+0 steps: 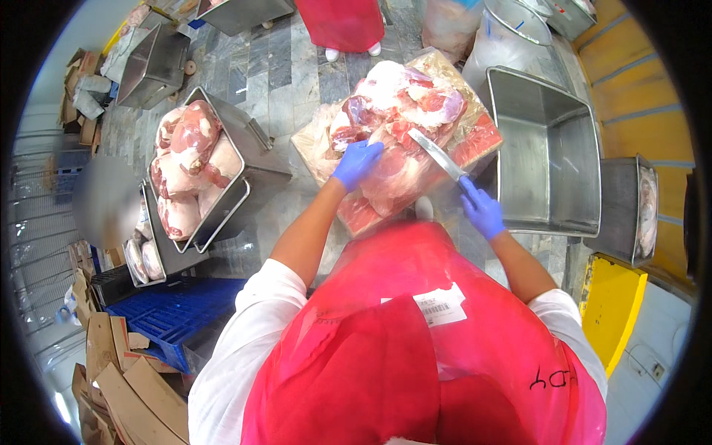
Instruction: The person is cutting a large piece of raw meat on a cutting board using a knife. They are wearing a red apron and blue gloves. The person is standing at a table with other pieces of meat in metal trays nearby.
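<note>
My right hand [483, 211], in a blue glove, is closed round the blue handle of a knife [439, 156]. The knife's long blade points up and left, its tip against a large pink piece of raw meat [393, 174]. Bent over the left edge of that piece are the fingers of my blue-gloved left hand [359, 163], closed on it. More red and white raw meat [410, 93] is heaped just beyond. Under the heap lies a boxy block [476, 141] with red meat showing at its sides and what looks like clear plastic around it.
To the left, a steel bin [245, 174] is piled with meat cuts. A deep steel tub [549, 152] stands close on the right. A person in a red apron [343, 26] is across from me. Blue pallets [174, 311] and flattened cardboard [141, 389] lie at lower left.
</note>
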{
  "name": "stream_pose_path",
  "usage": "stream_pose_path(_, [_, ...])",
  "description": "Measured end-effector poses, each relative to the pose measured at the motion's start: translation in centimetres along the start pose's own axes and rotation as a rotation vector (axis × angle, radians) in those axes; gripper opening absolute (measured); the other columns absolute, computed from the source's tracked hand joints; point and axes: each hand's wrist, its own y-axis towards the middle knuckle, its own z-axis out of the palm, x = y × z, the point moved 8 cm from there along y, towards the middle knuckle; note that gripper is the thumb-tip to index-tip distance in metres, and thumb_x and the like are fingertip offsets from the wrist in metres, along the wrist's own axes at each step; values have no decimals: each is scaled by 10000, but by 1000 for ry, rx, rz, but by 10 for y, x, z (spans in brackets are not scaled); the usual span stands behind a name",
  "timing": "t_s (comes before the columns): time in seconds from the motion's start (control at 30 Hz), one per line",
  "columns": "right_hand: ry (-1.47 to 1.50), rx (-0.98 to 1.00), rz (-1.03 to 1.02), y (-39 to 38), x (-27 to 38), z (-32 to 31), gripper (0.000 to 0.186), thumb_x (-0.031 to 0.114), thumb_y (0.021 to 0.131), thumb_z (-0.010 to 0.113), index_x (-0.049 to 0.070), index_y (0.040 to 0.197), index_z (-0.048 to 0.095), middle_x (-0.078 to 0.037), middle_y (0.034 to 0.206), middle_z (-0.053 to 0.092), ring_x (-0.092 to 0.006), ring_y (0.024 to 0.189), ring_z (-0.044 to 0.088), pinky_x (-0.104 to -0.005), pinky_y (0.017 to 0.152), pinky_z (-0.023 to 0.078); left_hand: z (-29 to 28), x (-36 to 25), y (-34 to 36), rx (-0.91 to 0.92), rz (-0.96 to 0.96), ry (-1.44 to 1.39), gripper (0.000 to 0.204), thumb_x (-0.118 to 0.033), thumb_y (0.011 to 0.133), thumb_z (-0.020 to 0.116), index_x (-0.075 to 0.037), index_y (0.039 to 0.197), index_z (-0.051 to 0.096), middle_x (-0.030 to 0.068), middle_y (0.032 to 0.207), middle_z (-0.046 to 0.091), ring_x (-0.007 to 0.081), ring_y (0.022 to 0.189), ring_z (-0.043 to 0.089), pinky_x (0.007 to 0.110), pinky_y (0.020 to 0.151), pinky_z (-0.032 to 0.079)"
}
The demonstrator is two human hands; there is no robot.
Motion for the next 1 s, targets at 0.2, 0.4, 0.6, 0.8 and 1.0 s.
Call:
stream_pose_path(0.2, [-16,13,86,-5,5,-4,547,338,959,668,377,1483,518,-125,758,604,-361,648,649,-494,585,544,1,-16,5,-17,107,277,256,-325,994,657,-117,845,649,-51,728,537,71,598,459,269,540,371])
stream_pose_path(0.4, [-66,215,122,11,63,-128,525,327,970,640,378,1480,523,-192,843,689,-395,736,683,-506,672,553,15,-20,-12,-49,-26,57,277,-357,961,677,-98,862,661,-32,747,572,83,643,476,273,578,380])
stream_pose_path(0.6, [-301,359,85,38,103,-170,454,328,964,641,343,1415,595,-177,804,696,-395,718,677,-500,665,553,15,-1,2,-62,78,-17,292,-334,983,666,-53,904,678,-21,772,586,93,697,501,282,646,417])
stream_pose_path(0.8, [-500,443,-73,102,147,-192,345,314,961,628,300,1303,668,-171,821,708,-398,732,690,-520,655,550,18,13,15,-70,202,15,311,-319,1008,640,-27,905,668,-21,783,575,90,718,489,297,659,420])
stream_pose_path(1.0, [-618,705,-117,162,190,-184,252,271,977,573,233,1215,647,-188,833,699,-416,752,689,-548,665,540,18,14,17,-70,192,63,341,-317,1010,625,-17,850,656,-10,755,568,110,699,478,326,641,420])
